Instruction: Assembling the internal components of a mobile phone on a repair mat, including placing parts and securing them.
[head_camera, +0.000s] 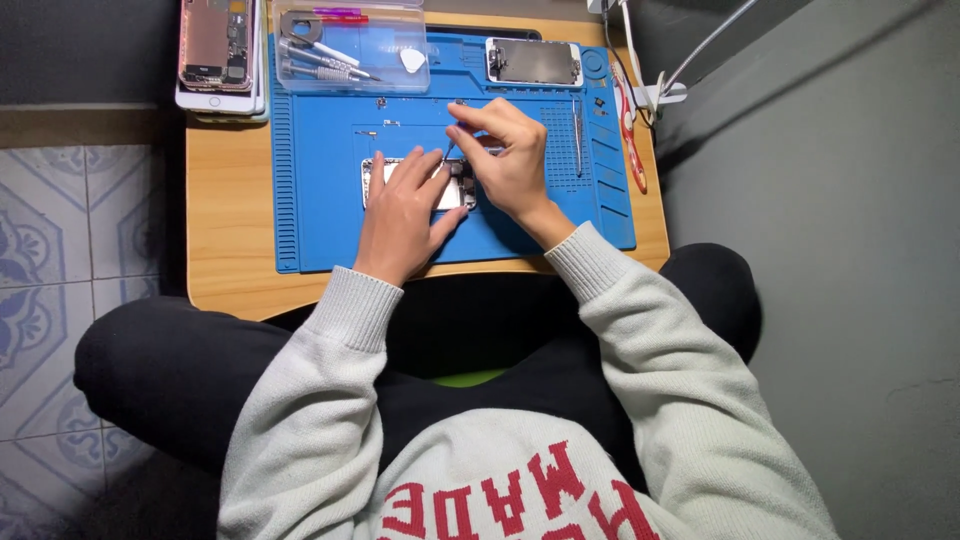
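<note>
An opened phone body lies on a blue repair mat at the middle of a small wooden table. My left hand rests flat on the phone, fingers spread, pinning it down. My right hand pinches a thin metal tool, its tip pointing down into the phone's right part. Most of the phone is hidden under both hands.
A clear plastic box of tools and a white pick stands at the mat's back. A detached phone screen lies at back right. Tweezers and a red-handled tool lie right. Stacked opened phones sit back left. Tiled floor left.
</note>
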